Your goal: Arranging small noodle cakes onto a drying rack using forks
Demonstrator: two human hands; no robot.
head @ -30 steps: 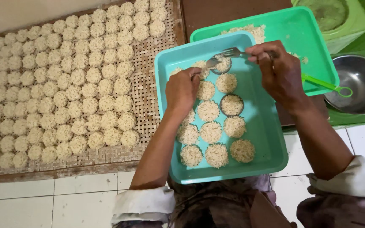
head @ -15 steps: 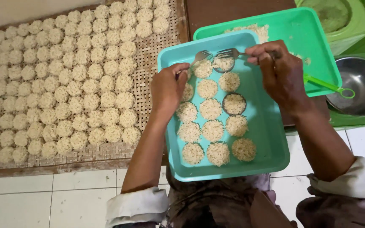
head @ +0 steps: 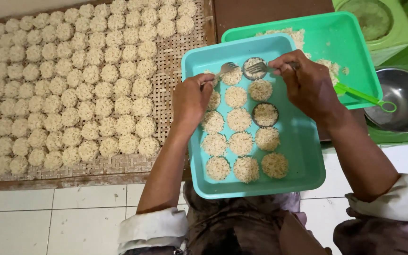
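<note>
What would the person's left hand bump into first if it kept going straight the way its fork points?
Probably the round ring mould at the far end of the turquoise tray. The left hand aims its fork up and right toward it, though depth is hard to judge.

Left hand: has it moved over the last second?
Yes. The left hand slid toward the person, from the top patties of the teal tray to its left rim.

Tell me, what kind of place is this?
Probably a small home food workshop: a woven drying tray full of round rice cakes, a teal tray on the lap, and a tiled floor.
</note>
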